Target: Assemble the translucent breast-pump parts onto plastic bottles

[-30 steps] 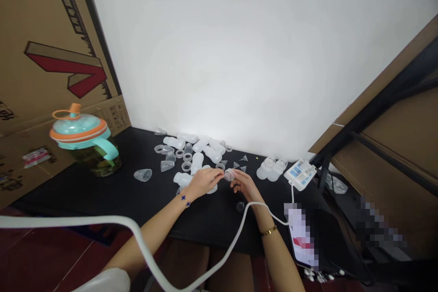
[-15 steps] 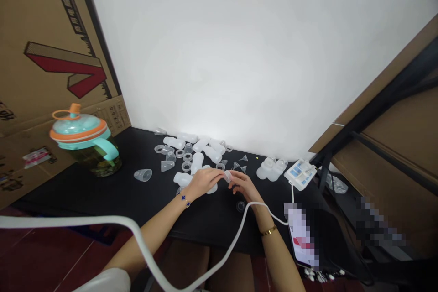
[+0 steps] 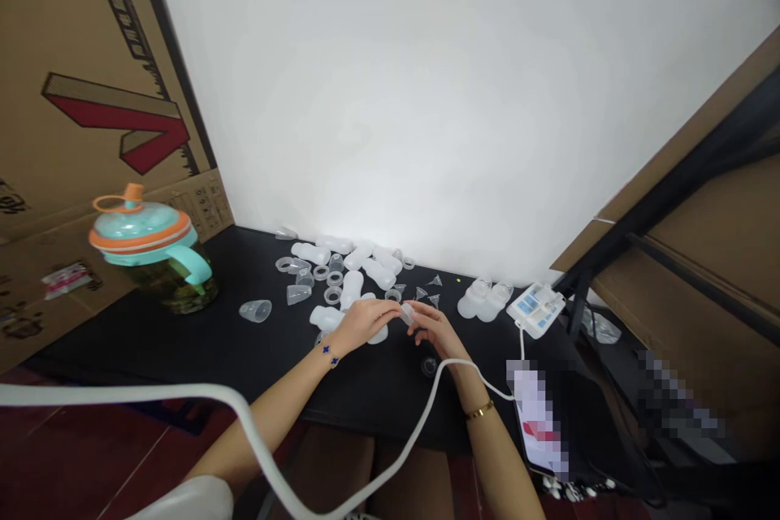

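Note:
Between my two hands is a small translucent white bottle ring [image 3: 407, 314], pinched by the fingers of both. My left hand [image 3: 364, 323] grips it from the left, its fingers stretched together over a white bottle [image 3: 379, 335] lying partly hidden below. From the right, my right hand [image 3: 435, 328] holds the ring with thumb and fingertips, the other fingers curled. Behind the hands lie several white bottles [image 3: 352, 290], loose rings [image 3: 333, 296], clear caps [image 3: 298, 295] and clear silicone nipples [image 3: 421, 292]. A round clear piece [image 3: 428, 366] rests near my right wrist.
Two bottles with tops [image 3: 478, 301] stand at the right, beside a white power strip [image 3: 536, 309]. A white cable [image 3: 390, 467] crosses in front of my forearms. A phone [image 3: 539, 422] lies at the right edge. A teal-and-orange jug [image 3: 143, 231] and a clear cap [image 3: 255, 310] are leftward.

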A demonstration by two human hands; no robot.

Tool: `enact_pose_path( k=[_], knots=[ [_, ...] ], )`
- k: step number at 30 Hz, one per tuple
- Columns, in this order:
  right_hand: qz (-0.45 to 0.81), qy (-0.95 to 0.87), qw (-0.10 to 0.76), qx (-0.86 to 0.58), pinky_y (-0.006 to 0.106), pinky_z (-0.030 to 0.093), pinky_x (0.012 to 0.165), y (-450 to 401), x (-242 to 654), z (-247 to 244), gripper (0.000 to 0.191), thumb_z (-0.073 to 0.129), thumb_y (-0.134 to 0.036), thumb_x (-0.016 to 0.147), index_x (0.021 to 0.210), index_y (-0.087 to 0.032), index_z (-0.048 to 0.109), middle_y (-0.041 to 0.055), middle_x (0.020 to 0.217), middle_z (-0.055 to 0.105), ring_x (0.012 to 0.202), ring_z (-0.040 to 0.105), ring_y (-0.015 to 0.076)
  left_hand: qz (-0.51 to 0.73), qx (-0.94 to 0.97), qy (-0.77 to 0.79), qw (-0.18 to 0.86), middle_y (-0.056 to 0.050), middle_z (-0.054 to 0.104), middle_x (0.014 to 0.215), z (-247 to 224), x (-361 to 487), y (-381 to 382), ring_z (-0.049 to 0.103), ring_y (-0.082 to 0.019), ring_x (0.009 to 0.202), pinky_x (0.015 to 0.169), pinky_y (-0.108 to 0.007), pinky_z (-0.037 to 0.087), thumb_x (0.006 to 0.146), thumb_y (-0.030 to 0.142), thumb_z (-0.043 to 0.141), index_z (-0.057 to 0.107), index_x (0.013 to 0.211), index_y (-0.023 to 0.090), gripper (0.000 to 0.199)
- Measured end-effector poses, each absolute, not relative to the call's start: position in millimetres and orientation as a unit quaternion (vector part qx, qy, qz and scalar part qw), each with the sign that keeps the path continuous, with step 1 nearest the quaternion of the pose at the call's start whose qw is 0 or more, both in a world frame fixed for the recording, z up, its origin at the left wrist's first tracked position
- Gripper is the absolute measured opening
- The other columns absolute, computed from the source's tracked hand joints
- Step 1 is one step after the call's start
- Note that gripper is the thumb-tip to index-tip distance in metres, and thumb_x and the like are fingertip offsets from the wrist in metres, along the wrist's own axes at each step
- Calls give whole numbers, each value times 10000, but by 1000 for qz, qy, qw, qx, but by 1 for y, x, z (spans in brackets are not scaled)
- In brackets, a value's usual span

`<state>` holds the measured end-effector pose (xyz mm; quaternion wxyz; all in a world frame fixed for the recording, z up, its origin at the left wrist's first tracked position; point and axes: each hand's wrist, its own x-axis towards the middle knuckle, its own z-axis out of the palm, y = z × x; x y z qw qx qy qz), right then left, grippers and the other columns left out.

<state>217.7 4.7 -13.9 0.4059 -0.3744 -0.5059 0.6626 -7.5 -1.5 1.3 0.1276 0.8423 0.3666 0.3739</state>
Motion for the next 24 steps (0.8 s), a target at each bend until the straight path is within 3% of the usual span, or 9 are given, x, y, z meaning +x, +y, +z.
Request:
enact_pose_path(
  k=[14, 24],
  knots=[
    [669, -513, 398, -362, 209, 501, 496, 2, 217, -8, 497, 771, -407, 820, 1269, -213, 689, 36, 867, 672, 661, 629, 128, 375, 814, 361, 259, 8, 755, 1023, 8, -7, -1, 692, -153, 872, 778, -221, 474, 1015, 384, 498, 709, 1030, 248, 251],
    [665, -515, 400, -363, 212, 504, 490, 1, 216, -7, 505, 769, -418, 815, 1276, -230, 684, 42, 924, 669, 657, 626, 124, 377, 806, 377, 258, 11, 749, 964, 8, -6, -2, 675, -145, 813, 737, -225, 462, 1005, 381, 519, 701, 1007, 243, 229]
  ],
)
